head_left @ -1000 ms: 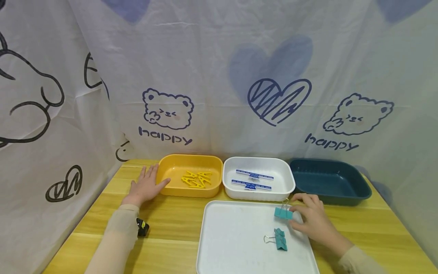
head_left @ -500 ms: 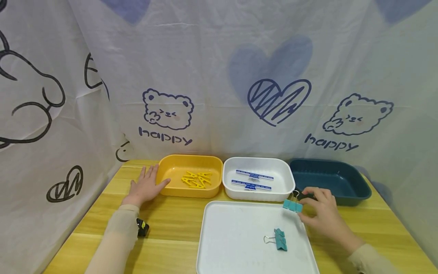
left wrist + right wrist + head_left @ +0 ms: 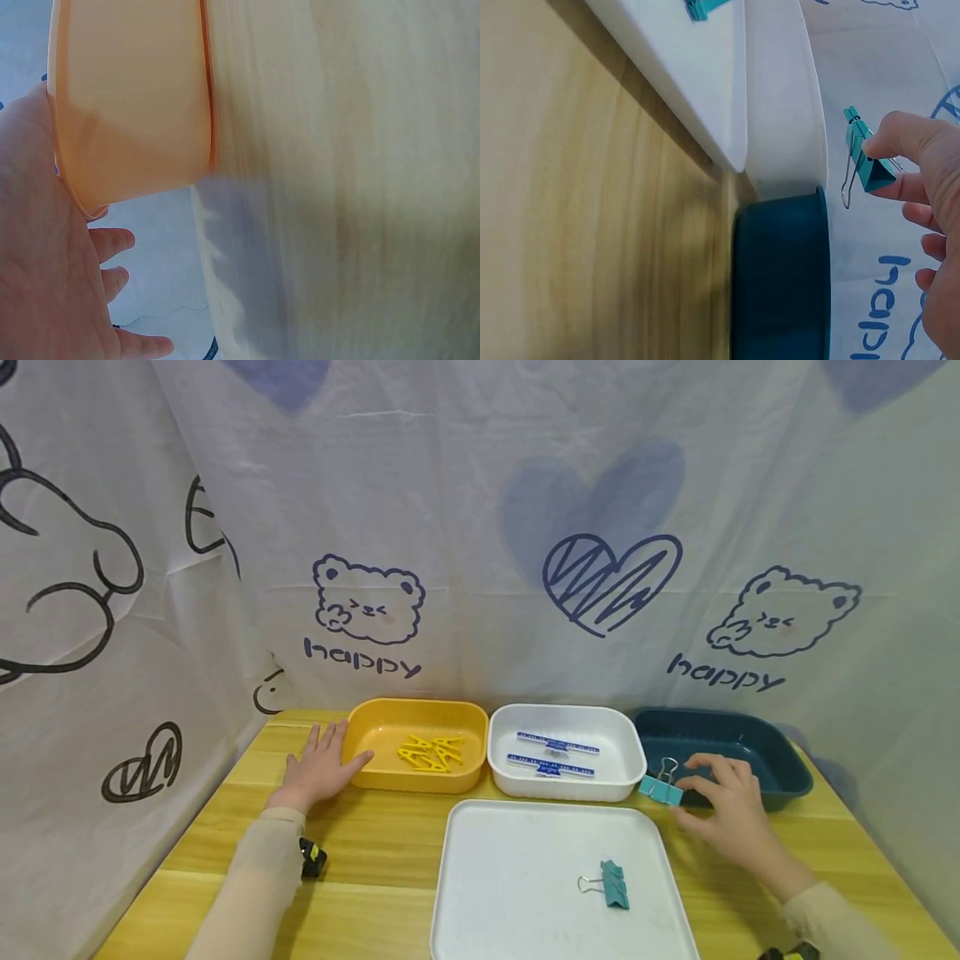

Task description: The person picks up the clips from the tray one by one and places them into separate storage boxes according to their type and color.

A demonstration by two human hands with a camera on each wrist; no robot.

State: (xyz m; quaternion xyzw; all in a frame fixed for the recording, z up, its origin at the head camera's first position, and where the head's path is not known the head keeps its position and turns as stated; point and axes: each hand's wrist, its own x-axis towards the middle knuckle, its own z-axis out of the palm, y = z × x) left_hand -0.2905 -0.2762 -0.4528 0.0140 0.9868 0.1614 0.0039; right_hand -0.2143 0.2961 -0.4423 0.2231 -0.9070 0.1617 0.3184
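Note:
My right hand (image 3: 731,814) pinches a teal binder clip (image 3: 662,789) by one end between thumb and index finger. In the head view the clip hangs in front of the near left corner of the dark teal bin (image 3: 787,777). Its wire handles show plainly in the right wrist view, where the clip (image 3: 868,154) appears beyond the bin's rim. A second teal binder clip (image 3: 614,885) lies on the white tray (image 3: 510,893). My left hand (image 3: 318,772) has its fingers spread at the left end of the yellow bin (image 3: 420,782), the thumb at its rim.
Several yellow clips (image 3: 431,753) lie in the yellow bin. Two blue-and-white long clips (image 3: 551,767) lie in the white bin (image 3: 566,789), between the other two bins. All stand on a wooden table (image 3: 360,877) before a printed curtain (image 3: 465,527).
My right hand has carried the binder clip off the tray, rightward and away from me, to the dark teal bin. The left hand stays where it was.

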